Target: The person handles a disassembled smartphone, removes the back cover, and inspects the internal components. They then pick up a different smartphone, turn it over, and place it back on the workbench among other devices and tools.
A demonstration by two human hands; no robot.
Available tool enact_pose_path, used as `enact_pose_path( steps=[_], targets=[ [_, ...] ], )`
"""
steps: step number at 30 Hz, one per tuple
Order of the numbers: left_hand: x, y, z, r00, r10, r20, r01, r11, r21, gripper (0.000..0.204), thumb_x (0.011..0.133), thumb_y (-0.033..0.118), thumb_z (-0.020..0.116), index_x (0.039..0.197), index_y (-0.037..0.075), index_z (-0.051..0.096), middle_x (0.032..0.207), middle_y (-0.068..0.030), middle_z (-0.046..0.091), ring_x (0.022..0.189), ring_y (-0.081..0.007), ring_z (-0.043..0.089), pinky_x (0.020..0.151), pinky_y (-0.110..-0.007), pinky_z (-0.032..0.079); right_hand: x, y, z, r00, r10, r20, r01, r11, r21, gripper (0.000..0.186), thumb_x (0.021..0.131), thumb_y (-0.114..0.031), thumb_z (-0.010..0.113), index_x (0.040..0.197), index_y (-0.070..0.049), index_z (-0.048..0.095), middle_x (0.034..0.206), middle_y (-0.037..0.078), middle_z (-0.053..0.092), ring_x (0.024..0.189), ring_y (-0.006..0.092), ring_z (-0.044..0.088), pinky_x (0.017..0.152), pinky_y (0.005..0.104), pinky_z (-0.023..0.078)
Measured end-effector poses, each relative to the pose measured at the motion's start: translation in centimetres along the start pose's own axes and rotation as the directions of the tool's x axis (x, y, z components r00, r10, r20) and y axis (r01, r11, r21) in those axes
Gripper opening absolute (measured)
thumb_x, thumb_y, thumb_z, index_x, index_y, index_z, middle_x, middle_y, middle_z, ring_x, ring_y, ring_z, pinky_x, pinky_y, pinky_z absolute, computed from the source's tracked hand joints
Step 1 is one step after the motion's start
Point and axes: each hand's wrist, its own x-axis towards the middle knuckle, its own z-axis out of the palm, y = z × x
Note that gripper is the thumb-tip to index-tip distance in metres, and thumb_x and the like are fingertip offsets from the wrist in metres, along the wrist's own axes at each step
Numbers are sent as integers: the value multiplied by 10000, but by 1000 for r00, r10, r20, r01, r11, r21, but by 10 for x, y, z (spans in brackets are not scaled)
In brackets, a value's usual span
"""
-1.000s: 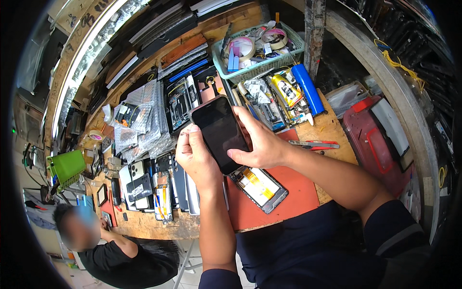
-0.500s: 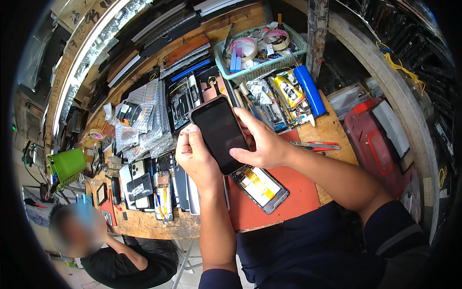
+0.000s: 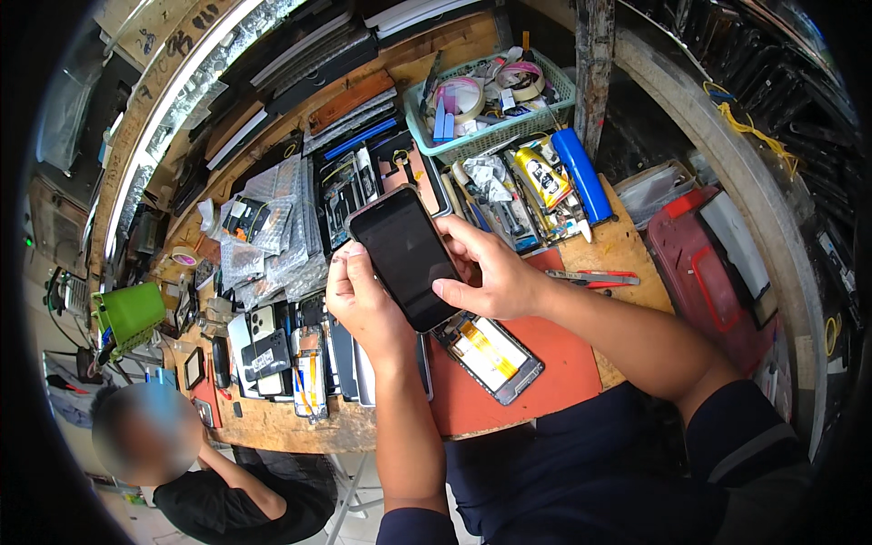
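Between my two hands is a smartphone (image 3: 404, 259) with a dark screen, tilted, its face toward me. My left hand (image 3: 365, 304) grips its left edge, thumb along the side. On the opposite edge, my right hand (image 3: 490, 272) is closed round the phone, its thumb over the lower part of the glass and its other fingers partly behind. Beneath the phone, an opened phone body (image 3: 500, 363) with yellow ribbon cables lies on an orange-red mat (image 3: 568, 363). The raised phone and my hands hide its upper end.
Red-handled pliers (image 3: 599, 278) lie right of the mat. Behind are a pale green basket (image 3: 495, 136) of tape rolls, a yellow tube (image 3: 543, 177) and a blue cylinder (image 3: 581, 173). Phone parts and bubble-wrap packets (image 3: 282, 209) crowd the left. Another person (image 3: 236, 500) sits at lower left.
The phone and my left hand have shifted slightly left and the phone's top has dipped a little. Both hands keep their hold; the right thumb stays on the glass.
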Motion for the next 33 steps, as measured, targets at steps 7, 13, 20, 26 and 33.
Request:
enact_pose_path(
  steps=[7,13,20,26,33],
  targets=[
    [0,-7,-3,1000,-2,8,3,999,-38,215,1104,131,528,1030,1,681,958,-40,705,823,-83,627,759,-245,531,-1,-3,0,999,28,-16,-29,999,-46,528,921,-44,728,1369,17,455,1098,126,695,961,129,651,822,310,546],
    [0,-2,1,1000,-5,21,6,999,-47,215,1109,136,530,1036,-1,679,954,-39,700,820,-77,620,755,-242,529,-1,-6,-3,998,65,12,-64,998,-29,520,913,-10,708,1369,6,458,1077,98,691,915,101,644,766,281,540],
    [1,-3,-1,1000,13,-7,-13,1000,-16,213,1107,136,533,1029,-1,677,951,-39,699,819,-79,622,756,-241,527,0,-3,-1,1000,15,11,-15,1000,-16,524,894,35,663,1373,-5,454,1042,73,684,869,81,631,719,262,521],
    [1,-2,-2,1000,1,2,-1,1000,-24,212,1101,133,534,1017,4,679,943,-38,701,832,-84,625,779,-251,525,0,-1,-4,1000,10,20,-9,999,-37,538,860,50,624,1370,-19,468,933,13,656,739,37,558,620,241,454],
    [1,1,1,1000,8,-18,-8,1000,-18,212,1099,126,528,1014,5,679,946,-33,698,825,-80,615,768,-246,516,0,8,-6,1000,11,4,-11,1000,-9,552,852,22,625,1385,1,484,809,-15,616,679,44,504,594,250,421]
  ],
)
